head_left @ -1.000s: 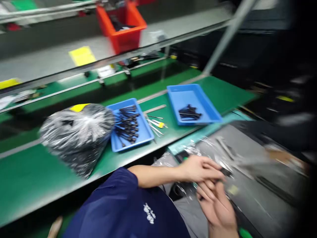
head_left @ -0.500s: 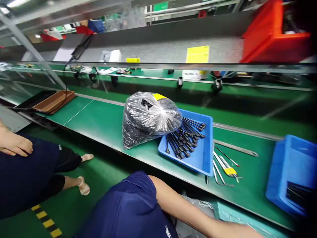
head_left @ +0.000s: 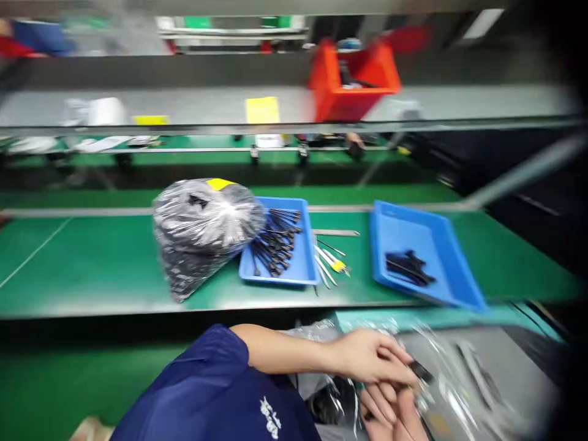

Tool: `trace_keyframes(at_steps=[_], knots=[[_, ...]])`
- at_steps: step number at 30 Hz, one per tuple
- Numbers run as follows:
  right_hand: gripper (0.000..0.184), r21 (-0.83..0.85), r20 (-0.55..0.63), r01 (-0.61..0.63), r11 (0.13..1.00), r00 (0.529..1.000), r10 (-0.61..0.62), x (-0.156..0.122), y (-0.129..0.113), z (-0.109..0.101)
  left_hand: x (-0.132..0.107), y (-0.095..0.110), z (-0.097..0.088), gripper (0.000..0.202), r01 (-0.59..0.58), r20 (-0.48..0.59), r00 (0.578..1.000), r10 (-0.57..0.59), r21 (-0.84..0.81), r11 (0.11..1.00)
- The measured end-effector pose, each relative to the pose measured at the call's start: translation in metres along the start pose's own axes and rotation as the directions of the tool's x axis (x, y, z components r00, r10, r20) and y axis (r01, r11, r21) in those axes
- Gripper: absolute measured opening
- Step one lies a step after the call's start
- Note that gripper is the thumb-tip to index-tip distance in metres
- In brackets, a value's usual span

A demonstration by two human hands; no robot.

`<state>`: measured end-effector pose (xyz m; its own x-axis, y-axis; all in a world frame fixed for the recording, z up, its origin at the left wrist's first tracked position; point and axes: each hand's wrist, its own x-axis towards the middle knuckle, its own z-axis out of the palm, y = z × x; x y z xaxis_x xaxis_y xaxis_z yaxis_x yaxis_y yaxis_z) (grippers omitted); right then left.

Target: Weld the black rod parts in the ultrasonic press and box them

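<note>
My left hand [head_left: 376,358] reaches to the lower right, its fingers pinched at a small black part [head_left: 420,372] whose kind I cannot make out. Just below and touching it, my right hand [head_left: 390,410] is closed with curled fingers. What the right hand grips is mostly hidden; a bit of black shows beside its fingers. Under both hands lies clear plastic film [head_left: 441,373], part of an open bag or wrapping. Dark items show in a plastic bag [head_left: 331,398] to the left of the hands.
On the green bench [head_left: 114,257] stand a tied bag of black parts [head_left: 206,226], a blue tray [head_left: 301,245] of black cables, hand tools [head_left: 328,260] and another blue tray [head_left: 413,233] with black pieces. A red bin [head_left: 340,104] sits on the shelf above.
The view has swung right, so the bench things appear further left and the co-worker has mostly left the picture. Both my hands now show, together over the plastic.
</note>
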<state>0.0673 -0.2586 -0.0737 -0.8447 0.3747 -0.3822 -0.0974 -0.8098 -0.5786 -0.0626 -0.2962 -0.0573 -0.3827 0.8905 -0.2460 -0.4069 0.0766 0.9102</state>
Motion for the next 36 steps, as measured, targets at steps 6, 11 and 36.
trace_keyframes(at_steps=[6,11,36], knots=[[0.027,0.119,-0.214,0.318,0.940,0.933,-0.289,-0.030,0.001,0.005,-0.004,0.001,0.034,0.057,0.135,0.274,0.956,-0.106,-0.088,0.987],[0.027,0.211,-0.252,0.441,0.873,0.887,-0.387,-0.043,0.004,-0.001,0.001,0.007,0.055,0.050,0.146,0.351,0.926,-0.141,0.014,0.989],[0.033,0.187,-0.332,0.559,0.808,0.810,-0.484,-0.052,0.001,-0.005,-0.003,0.011,0.078,0.040,0.086,0.355,0.929,-0.107,0.074,0.994]])
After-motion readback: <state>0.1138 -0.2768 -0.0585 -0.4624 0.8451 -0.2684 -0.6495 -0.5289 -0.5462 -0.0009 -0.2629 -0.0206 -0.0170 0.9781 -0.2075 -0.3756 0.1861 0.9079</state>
